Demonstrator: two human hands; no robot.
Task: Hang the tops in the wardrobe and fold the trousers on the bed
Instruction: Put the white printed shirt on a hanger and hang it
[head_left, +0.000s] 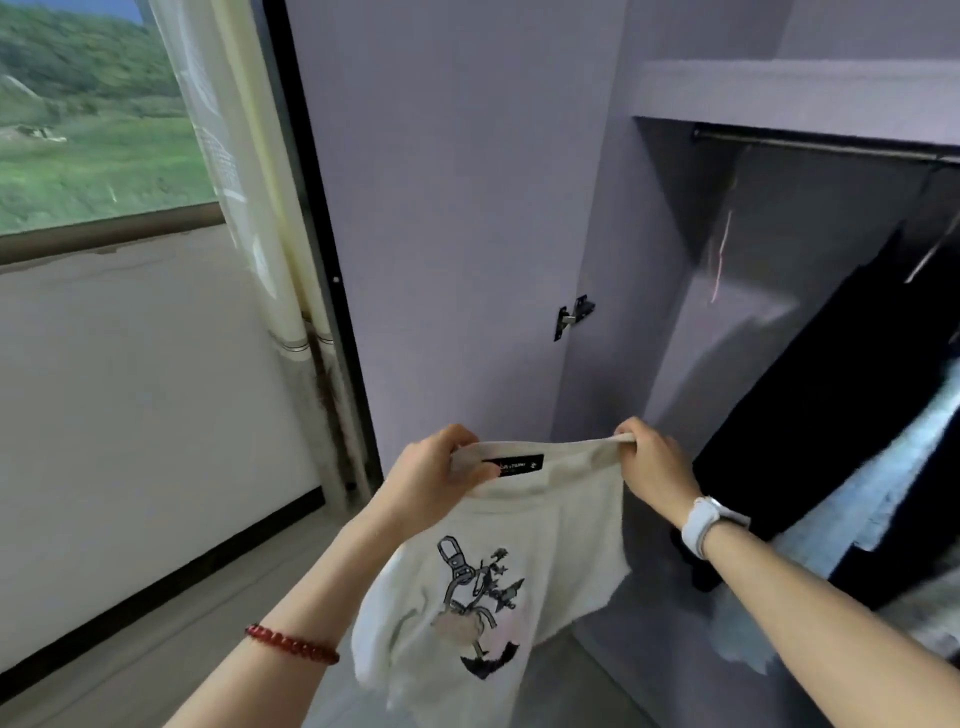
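The cream cotton T-shirt with a black graphic print (483, 587) hangs between both hands: the left hand (434, 475) and right hand (652, 460) each pinch its stretched neckline. The wardrobe's metal hanging rail (826, 146) lies up and rightward, nearer the right hand.

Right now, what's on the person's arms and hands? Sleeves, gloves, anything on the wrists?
Both forearms are bare: no sleeves or gloves in view. The left hand has a bracelet of round dark-red beads on its wrist. The right hand has a white smartwatch on a white band. No rings visible on the fingers.
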